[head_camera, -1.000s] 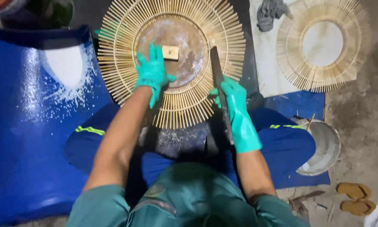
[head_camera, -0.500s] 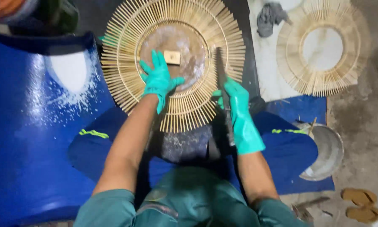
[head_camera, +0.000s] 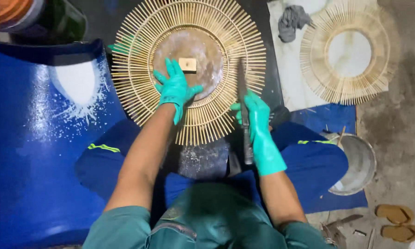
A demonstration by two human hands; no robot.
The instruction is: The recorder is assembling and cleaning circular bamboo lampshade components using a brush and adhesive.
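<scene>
A round sunburst frame of thin bamboo sticks (head_camera: pixel 138 99) lies in front of my knees, with a dusty round disc (head_camera: pixel 207 50) in its middle and a small wooden block (head_camera: pixel 187 64) on the disc. My left hand (head_camera: pixel 174 88), in a teal glove, lies flat with spread fingers on the disc's lower left edge, just below the block. My right hand (head_camera: pixel 257 121), also gloved, grips a long dark flat tool (head_camera: pixel 242 87) that lies across the right side of the sticks, pointing away from me.
A second sunburst frame (head_camera: pixel 348 50) lies on a pale sheet at the upper right, near a grey rag (head_camera: pixel 293 20). A blue tarp (head_camera: pixel 27 166) with white powder covers the left. A metal bowl (head_camera: pixel 357 163) and sandals (head_camera: pixel 396 221) sit at the right.
The view has shifted a little. My left hand has slid slightly along the disc's lower edge. My right hand keeps its grip on the tool at the frame's right side.
</scene>
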